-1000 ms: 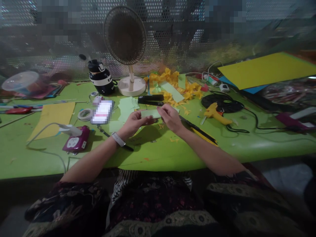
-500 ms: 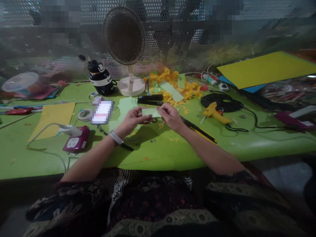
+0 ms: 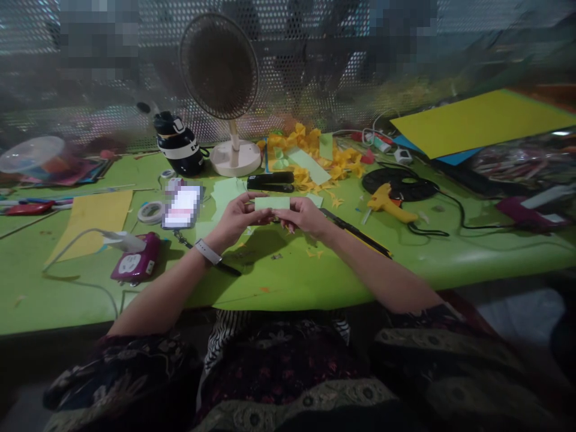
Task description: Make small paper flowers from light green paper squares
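A small pale green strip of paper (image 3: 272, 203) is pinched between my two hands above the table. My left hand (image 3: 236, 219) grips its left end, thumb in front. On the other end, my right hand (image 3: 306, 215) is closed, with its thumb pressed along the lower edge. Just behind the paper lies a black stapler (image 3: 270, 181). Pale green paper sheets (image 3: 226, 195) are beside my left hand. A cutter knife with a black and yellow body (image 3: 355, 231) rests under my right wrist.
Yellow paper flowers (image 3: 306, 141) are heaped at the back, next to a white-based fan (image 3: 236, 157) and a black bottle (image 3: 180, 150). A phone (image 3: 182, 205) and tape roll (image 3: 150, 212) lie left. A yellow glue gun (image 3: 391, 205) with a cord lies right.
My right hand has turned and lowered, its thumb now along the paper's lower edge instead of over its right end. The paper's face shows more fully. The view has shifted slightly.
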The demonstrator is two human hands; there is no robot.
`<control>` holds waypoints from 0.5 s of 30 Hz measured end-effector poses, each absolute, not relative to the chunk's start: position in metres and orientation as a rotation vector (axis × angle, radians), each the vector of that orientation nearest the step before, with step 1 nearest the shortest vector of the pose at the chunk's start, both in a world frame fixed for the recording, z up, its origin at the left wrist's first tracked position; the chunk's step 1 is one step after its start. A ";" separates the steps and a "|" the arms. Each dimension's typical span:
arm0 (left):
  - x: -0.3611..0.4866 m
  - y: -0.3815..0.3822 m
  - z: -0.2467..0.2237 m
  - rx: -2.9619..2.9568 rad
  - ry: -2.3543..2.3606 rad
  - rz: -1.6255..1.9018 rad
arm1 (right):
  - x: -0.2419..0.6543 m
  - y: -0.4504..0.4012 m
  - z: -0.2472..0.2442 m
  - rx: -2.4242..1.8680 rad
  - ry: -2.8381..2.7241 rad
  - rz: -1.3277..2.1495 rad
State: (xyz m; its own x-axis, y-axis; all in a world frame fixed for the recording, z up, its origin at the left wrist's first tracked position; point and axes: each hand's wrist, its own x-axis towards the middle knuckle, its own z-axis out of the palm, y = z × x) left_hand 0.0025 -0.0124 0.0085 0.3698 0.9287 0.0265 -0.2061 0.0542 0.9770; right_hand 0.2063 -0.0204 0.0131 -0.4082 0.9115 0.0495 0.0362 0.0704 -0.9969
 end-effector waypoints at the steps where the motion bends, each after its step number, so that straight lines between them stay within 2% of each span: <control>1: 0.002 -0.012 0.009 1.193 0.791 1.012 | 0.207 -0.020 0.014 -0.962 -1.577 1.438; 15: 0.001 -0.016 0.016 1.149 0.907 0.975 | 0.210 -0.020 0.017 -0.900 -1.627 1.415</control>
